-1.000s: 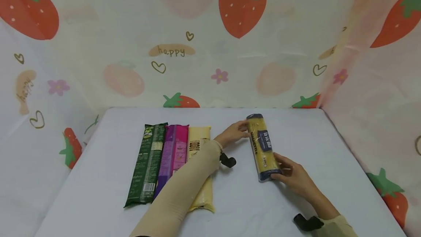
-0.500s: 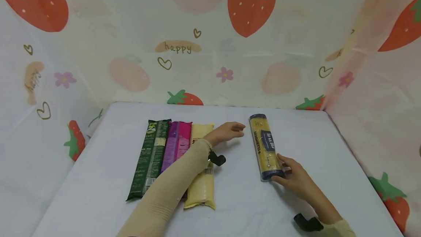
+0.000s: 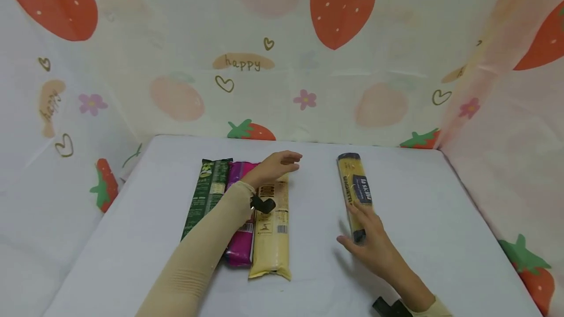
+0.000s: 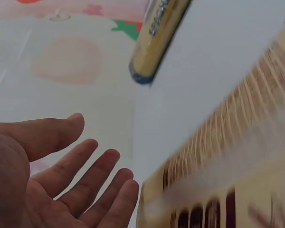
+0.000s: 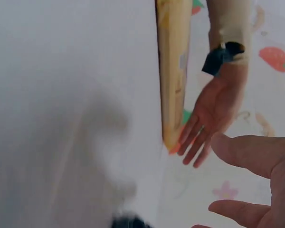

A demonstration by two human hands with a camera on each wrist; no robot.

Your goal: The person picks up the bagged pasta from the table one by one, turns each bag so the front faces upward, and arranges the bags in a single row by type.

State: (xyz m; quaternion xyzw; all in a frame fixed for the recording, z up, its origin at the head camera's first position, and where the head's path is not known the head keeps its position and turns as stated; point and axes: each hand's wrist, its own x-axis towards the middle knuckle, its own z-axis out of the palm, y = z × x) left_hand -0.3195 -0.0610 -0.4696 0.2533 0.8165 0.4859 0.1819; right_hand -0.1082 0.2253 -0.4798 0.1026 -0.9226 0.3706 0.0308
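A yellow spaghetti pack (image 3: 355, 180) with dark blue ends lies on the right half of the white table. Over its near end is my right hand (image 3: 372, 243), thumb and fingers spread; whether a fingertip touches the wrapper I cannot tell. My left hand (image 3: 274, 166) hovers above the far end of a cream-yellow pack (image 3: 271, 246), holding nothing. In the left wrist view its fingers (image 4: 88, 190) are apart and slightly bent. Left of the cream pack lie a purple-pink pack (image 3: 240, 253) and a dark green pack (image 3: 206, 199), both partly hidden by the left arm.
The white table (image 3: 317, 278) is enclosed by strawberry-print cloth (image 3: 246, 97) at the back and sides. Black wrist mounts (image 3: 263, 204) sit on both wrists. A gap of bare white cloth separates the cream pack from the spaghetti pack.
My left hand let go of the spaghetti pack's far end and moved left over the other packs. My right hand released the near end and now spreads above it. The head view shifted slightly.
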